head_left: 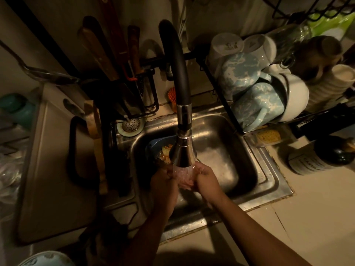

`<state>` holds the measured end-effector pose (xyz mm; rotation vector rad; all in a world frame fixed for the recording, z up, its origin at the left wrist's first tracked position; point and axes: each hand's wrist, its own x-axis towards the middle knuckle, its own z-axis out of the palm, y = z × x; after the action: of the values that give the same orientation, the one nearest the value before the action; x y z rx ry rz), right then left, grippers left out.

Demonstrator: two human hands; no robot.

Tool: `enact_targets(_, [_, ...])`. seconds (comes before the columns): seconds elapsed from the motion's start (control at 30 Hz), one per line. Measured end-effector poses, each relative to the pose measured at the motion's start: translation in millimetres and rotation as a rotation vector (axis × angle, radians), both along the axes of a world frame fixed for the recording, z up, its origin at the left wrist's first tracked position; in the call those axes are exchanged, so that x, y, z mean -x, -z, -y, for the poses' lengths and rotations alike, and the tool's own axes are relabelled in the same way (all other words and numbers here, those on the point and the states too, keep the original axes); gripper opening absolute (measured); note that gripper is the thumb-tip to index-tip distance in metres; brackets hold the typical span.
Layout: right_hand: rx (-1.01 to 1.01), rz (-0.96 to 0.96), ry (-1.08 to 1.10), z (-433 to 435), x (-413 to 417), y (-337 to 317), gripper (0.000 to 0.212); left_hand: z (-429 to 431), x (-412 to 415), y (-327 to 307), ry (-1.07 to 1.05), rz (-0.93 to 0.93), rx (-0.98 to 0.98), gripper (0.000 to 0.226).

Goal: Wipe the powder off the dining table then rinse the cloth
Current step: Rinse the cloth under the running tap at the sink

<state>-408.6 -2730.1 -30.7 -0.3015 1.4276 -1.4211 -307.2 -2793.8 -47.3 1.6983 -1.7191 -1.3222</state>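
Observation:
A pinkish cloth [184, 176] is bunched between both my hands over the steel sink [255, 169]. Water streams onto it from the spray head of the black faucet [183, 148] directly above. My left hand [163, 181] grips the cloth's left side and my right hand [206, 179] grips its right side, fingers curled around it. Most of the cloth is hidden by my fingers and the running water. The dining table is not in view.
A blue strainer with food scraps [162, 150] sits in the sink's left corner. A dish rack with cups and bowls [255, 89] stands at the right, knives [134, 60] hang at the back, a dark bottle [322, 156] rests on the right counter, and a drain plug [131, 125] lies behind the sink.

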Motion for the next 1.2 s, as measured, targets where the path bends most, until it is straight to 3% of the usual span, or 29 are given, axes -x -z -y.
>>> enact_targets(0.1, [-0.148,0.191,-0.195,-6,12,-7,0.029,1,-6,-8,0.037,-0.004,0.077,0.018])
enact_targets(0.2, [-0.227,0.191,-0.233,-4,19,-3,0.029,3,-12,-9,0.226,0.019,0.057,0.007])
enact_targets(0.3, [-0.231,0.139,-0.23,0,20,-3,0.021,6,-14,-11,0.372,0.069,0.017,0.026])
enact_targets(0.47, [-0.081,-0.039,-0.165,2,6,-4,0.03,8,-8,-14,0.203,0.101,0.106,0.023])
enact_targets(0.57, [0.004,-0.075,-0.073,-1,-1,0,0.024,8,-2,-17,0.11,0.09,0.107,0.025])
enact_targets(0.7, [0.002,-0.028,-0.033,-6,2,-1,0.013,8,0,-8,-0.007,-0.088,0.0,0.029])
enact_targets(0.8, [-0.032,0.02,-0.027,-7,13,-3,0.023,5,-5,-8,0.026,-0.272,-0.048,0.02])
enact_targets(0.93, [-0.136,0.011,-0.015,-8,23,2,0.034,6,-9,-8,-0.006,-0.377,-0.057,0.038])
enact_targets(1.1, [-0.063,0.4,-0.09,-2,14,5,0.027,6,-11,-10,0.115,-0.436,-0.12,0.036])
enact_targets(1.2, [-0.024,0.254,-0.062,2,10,8,0.019,8,-14,-15,0.275,-0.359,-0.051,0.016])
